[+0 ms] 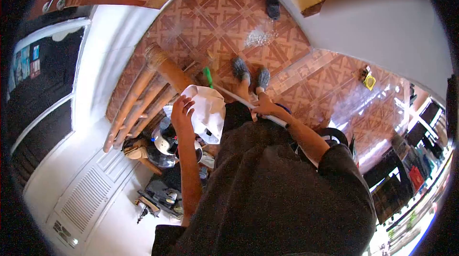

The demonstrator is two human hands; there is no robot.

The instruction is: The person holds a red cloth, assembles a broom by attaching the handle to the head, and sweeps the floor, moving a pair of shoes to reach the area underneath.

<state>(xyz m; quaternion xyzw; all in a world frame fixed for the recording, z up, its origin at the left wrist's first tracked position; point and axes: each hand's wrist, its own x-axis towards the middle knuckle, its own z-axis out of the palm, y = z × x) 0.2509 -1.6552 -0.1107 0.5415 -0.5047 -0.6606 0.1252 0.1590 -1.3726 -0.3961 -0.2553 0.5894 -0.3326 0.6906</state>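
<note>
My right hand (264, 105) is closed round a long white handle (236, 97), which slants across in front of my dark shirt. A green piece (207, 77) shows near the handle's far end; whether they are joined I cannot tell. My left hand (182, 112) is raised with its fingers apart, at the left edge of a crumpled off-white cloth (206, 108). The fingers seem to hold nothing. White scattered bits (259, 37) lie on the patterned tile floor (215, 3), beyond my feet in grey slippers (240, 68).
Wooden furniture with thick rails (135, 105) stands at the left, with a white helmet (164, 144) beside it. Two dark shoes (272, 6) lie at the top. A pale wall (382, 26) is at upper right, and a yellow object (369, 81) lies on the right-hand floor.
</note>
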